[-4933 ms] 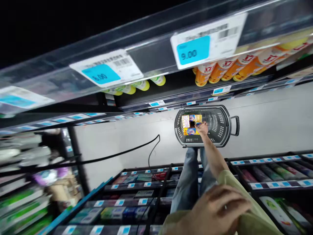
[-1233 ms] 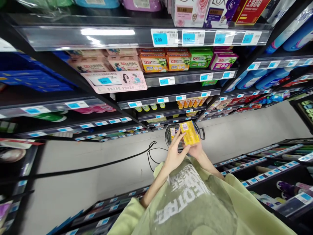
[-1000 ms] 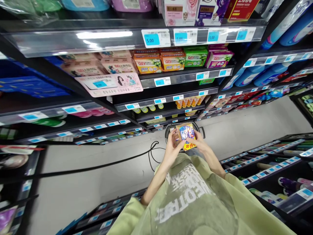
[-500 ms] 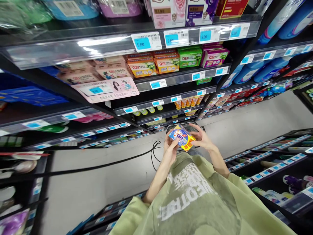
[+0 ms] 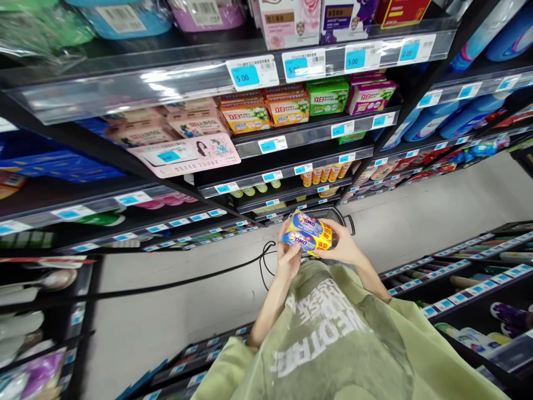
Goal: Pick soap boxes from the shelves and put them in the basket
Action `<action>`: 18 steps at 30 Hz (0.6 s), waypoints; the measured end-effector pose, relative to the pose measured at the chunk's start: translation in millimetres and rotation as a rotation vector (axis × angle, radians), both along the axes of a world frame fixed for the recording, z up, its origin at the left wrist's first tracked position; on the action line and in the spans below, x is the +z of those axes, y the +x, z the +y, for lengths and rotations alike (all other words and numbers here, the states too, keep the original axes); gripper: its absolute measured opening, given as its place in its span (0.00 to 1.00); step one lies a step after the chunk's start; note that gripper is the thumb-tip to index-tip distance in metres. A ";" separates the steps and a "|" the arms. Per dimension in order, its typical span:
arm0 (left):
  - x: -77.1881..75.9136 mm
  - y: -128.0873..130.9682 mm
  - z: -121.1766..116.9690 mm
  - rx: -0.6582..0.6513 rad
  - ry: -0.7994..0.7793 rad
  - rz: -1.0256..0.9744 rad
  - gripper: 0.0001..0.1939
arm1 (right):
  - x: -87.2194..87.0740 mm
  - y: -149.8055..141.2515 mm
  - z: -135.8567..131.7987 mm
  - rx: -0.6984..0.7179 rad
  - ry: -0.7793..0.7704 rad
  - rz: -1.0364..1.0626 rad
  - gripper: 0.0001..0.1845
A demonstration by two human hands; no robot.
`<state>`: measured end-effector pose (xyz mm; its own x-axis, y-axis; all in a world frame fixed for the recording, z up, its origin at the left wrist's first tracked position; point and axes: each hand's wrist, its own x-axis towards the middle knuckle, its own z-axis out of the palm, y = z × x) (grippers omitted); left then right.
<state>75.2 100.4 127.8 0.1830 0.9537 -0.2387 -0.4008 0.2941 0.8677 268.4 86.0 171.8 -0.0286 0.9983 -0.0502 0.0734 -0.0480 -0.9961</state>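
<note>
I hold a yellow and blue OMO soap pack [image 5: 307, 234] in front of my chest with both hands. My left hand [image 5: 288, 256] grips its left end, fingers curled around it. At the pack's right end, my right hand [image 5: 343, 247] supports it from beside and below, fingers closed on its edge. Right behind the pack, a dark shopping basket [image 5: 342, 215] stands on the floor, mostly hidden by the pack and my hands.
Black shelves [image 5: 291, 133] with boxed soaps and blue price tags rise ahead. Blue bottles [image 5: 458, 119] fill the shelves at right. A low rack [image 5: 466, 278] sits on my right. A black cable [image 5: 175, 283] runs across the grey floor.
I have risen from the basket with the pack. Over the last second I have turned it in both hands, from its yellow back to its printed OMO side.
</note>
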 end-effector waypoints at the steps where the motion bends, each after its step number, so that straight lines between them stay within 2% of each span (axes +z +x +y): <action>1: 4.1 -3.0 2.6 -0.035 0.025 0.011 0.51 | 2.4 0.6 -0.3 -0.017 0.038 -0.047 0.43; 6: 24.6 -17.9 17.2 -0.256 0.107 0.053 0.61 | 9.2 15.8 1.7 0.007 0.222 -0.217 0.38; 8: 27.8 -20.9 22.6 -0.299 0.095 0.059 0.61 | 8.2 22.4 2.9 0.034 0.261 -0.228 0.37; 10: 26.4 -20.5 27.3 -0.316 0.057 0.095 0.56 | 4.5 27.0 3.3 0.068 0.289 -0.236 0.35; 13: 16.0 -13.3 31.8 -0.329 -0.048 0.173 0.42 | -7.4 30.1 1.7 0.135 0.276 -0.251 0.34; 15: 4.4 -5.7 32.1 -0.312 -0.130 0.188 0.35 | -21.3 30.7 -1.2 0.125 0.234 -0.247 0.34; 18: -18.2 5.0 28.7 -0.246 -0.227 0.191 0.35 | -51.9 31.4 -8.8 -0.064 0.116 -0.229 0.37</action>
